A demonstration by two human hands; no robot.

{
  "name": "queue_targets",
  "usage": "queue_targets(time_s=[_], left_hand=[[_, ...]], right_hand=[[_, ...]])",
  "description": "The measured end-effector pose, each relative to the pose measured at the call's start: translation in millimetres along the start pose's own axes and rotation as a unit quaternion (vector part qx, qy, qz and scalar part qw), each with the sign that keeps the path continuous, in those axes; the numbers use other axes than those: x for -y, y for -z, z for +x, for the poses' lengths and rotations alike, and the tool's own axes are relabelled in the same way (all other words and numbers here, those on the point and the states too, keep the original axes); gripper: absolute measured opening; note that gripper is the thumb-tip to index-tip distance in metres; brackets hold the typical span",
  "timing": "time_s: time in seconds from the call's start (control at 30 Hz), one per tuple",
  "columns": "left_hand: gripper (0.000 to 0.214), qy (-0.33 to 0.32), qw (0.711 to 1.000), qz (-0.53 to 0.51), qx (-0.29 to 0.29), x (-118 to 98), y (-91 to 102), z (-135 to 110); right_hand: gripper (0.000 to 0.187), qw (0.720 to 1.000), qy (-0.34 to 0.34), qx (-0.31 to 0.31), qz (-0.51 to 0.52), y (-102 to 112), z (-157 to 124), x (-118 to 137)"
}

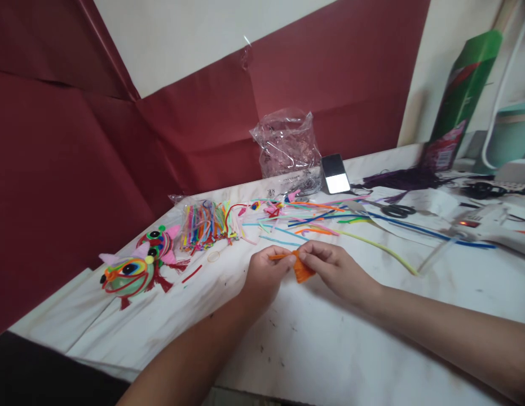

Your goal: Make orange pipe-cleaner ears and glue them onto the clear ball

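Both my hands meet above the white marbled table, pinching one orange pipe cleaner (303, 272). It is bent into a small flat patch that hangs below the fingertips. My left hand (264, 276) is closed on its left side, where a straight orange end runs along the fingers. On the other side, the thumb and fingers of my right hand (330, 266) are closed on the patch's top edge. Loose coloured pipe cleaners (383, 248) lie just beyond the hands. Part of the orange piece is hidden behind my fingers.
Left stand two colourful animal-face ornaments (137, 276) with red tassels, beside a bag of pipe cleaners (203, 225). Behind are a clear plastic bag (287, 149) and a phone (335, 173). Right lie scissors (395, 210), a white glue gun (484, 225) and purple tassels (401, 179).
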State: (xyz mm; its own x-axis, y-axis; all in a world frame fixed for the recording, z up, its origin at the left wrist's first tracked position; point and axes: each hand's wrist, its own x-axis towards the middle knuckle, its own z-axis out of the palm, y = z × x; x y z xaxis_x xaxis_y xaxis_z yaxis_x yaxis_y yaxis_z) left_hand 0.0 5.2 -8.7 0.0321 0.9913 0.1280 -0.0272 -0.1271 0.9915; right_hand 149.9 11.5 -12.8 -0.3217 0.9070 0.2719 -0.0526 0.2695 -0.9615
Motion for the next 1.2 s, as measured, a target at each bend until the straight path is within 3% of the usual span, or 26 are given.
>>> queue_targets(time_s=[0.2, 0.47, 0.77, 1.03, 1.2], left_hand=[[0.012, -0.01, 0.999, -0.022, -0.041, -1, 0.5, 4], [0.015, -0.01, 1.0, -0.026, -0.013, 4, 1.5, 4], [0.022, -0.059, 0.997, -0.048, 0.008, 5, 4.0, 5], [0.018, 0.001, 0.999, -0.026, -0.021, 4, 1.0, 5], [0.012, 0.008, 0.999, 0.026, -0.037, -8, -2.8, 1]], right_hand=[[0.024, 0.996, -0.016, -0.013, 0.087, 2, 4, -5], [0.026, 0.983, -0.051, 0.013, 0.174, -1, 5, -12], [0.029, 0.983, -0.045, -0.005, 0.181, 0, 7, -9], [0.03, 0.988, -0.045, 0.0, 0.146, -2, 5, -10], [0.025, 0.998, -0.025, 0.001, 0.056, -3, 1, -6]])
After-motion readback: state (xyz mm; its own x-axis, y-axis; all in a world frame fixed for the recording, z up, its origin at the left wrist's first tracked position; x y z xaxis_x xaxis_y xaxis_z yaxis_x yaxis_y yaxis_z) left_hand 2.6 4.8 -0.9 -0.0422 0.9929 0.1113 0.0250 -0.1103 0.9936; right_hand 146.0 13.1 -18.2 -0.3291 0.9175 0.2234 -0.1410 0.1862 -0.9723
